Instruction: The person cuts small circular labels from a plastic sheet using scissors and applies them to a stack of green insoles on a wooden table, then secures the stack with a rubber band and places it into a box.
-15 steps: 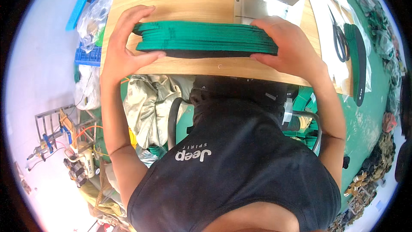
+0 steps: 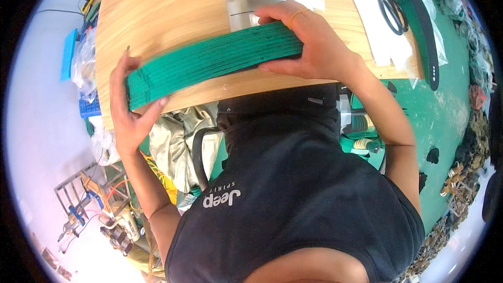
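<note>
Hands clamp a stack of green straps (image 2: 215, 57) over the wooden worktop (image 2: 162, 5), left grip (image 2: 128, 110) lower, right grip (image 2: 309, 42) higher, long axis tilted.

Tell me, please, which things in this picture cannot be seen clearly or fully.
- Stack of green strips, head view: motion blur hides the strip count; both hands cover its ends.
- Left hand: palm hidden behind the stack.
- Right hand: fingertips hidden under the stack.
- Scissors: tips cut off by the top edge.

Bright, even light — fisheye-bent edges.
</note>
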The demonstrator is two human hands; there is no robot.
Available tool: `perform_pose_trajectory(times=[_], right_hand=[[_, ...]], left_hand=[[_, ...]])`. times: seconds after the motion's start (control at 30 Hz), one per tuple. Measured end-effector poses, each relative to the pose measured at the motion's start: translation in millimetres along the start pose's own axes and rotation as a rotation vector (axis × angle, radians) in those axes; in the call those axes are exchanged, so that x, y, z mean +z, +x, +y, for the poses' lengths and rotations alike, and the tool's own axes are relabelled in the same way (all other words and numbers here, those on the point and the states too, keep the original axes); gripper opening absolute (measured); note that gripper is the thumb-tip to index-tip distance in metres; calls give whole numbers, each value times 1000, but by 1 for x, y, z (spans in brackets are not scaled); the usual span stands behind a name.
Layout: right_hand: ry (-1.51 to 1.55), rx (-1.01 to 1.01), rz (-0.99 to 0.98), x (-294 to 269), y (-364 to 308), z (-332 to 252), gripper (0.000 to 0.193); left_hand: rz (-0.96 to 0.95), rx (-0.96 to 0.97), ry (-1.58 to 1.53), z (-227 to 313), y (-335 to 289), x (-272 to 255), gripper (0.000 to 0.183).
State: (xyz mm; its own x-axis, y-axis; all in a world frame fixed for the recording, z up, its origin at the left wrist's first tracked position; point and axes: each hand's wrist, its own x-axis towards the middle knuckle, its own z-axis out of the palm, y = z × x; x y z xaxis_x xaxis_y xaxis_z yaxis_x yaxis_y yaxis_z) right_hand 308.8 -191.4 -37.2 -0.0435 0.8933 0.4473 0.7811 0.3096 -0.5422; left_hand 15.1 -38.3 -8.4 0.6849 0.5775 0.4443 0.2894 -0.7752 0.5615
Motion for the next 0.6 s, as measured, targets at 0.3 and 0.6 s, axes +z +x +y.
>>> perform_pose_trajectory(times=[0.3,0.6], right_hand=[[18,47,16,1,-3,5,68],[166,81,37,-1,-5,9,65]], left_hand=[[28,55,121,-2,1,2,61],[-71,54,120,-10,1,-7,65]])
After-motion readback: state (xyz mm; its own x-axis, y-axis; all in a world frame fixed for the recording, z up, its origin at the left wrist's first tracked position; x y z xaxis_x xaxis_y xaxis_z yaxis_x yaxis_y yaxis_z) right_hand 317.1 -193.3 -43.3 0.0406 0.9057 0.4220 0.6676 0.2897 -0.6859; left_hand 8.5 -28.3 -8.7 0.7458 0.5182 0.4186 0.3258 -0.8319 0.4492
